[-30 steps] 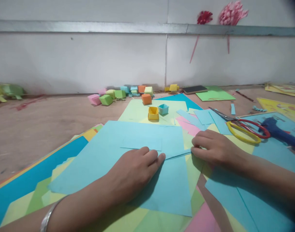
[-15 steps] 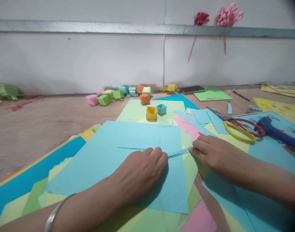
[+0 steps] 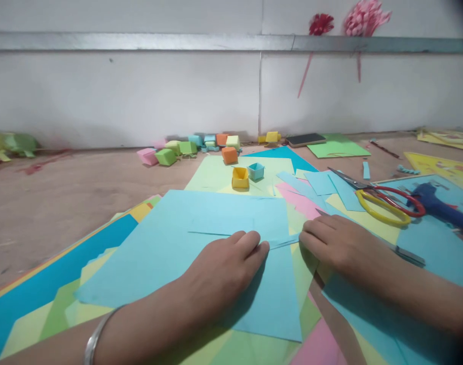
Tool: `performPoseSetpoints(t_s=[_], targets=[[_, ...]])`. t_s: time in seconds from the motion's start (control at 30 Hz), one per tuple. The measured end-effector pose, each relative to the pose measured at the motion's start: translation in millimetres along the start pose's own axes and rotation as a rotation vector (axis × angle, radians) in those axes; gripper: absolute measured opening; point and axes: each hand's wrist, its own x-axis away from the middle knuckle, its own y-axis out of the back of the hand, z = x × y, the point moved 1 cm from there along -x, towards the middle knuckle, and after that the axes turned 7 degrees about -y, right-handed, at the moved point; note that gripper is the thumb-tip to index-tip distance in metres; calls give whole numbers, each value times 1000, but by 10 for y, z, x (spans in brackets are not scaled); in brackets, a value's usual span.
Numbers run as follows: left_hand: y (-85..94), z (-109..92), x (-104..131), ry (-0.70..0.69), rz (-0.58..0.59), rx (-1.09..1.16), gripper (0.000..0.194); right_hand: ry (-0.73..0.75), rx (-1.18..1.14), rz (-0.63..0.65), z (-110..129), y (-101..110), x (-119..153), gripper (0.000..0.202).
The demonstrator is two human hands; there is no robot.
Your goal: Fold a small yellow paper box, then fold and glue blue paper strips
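My left hand point(image 3: 231, 268), a silver bangle on its wrist, rests on a large light-blue sheet point(image 3: 155, 253). Its fingers are closed on a narrow light-blue paper strip point(image 3: 284, 242). My right hand point(image 3: 338, 246) pinches the strip's right end, and a short stretch shows between the two hands. From behind the right hand a dark pointed tip point(image 3: 321, 212) sticks out. Past that wrist shows a thin grey tool point(image 3: 410, 256); whether the two are one piece, or held, I cannot tell. Left of the strip lies a flat light-blue piece point(image 3: 220, 225).
Beyond the sheet stand a yellow paper box point(image 3: 240, 178) and a light-blue one point(image 3: 256, 171). Scissors point(image 3: 387, 203) and a blue-handled tool point(image 3: 444, 205) lie at right. Several folded paper cubes point(image 3: 166, 157) and a phone point(image 3: 305, 140) sit along the wall.
The view has shifted slightly. The grey tool past my right wrist now shows. Both hands stay closed on the strip, with the left finger and thumb slightly shifted.
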Motion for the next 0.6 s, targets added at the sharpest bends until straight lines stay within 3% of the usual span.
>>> performPoseSetpoints(t_s=[0.27, 0.6], targets=[[-48, 12, 7, 60, -170, 41, 30, -13, 17, -12, 3, 14, -7, 32], [-32, -19, -28, -14, -43, -87, 24, -48, 71, -29, 126, -26, -7, 25]])
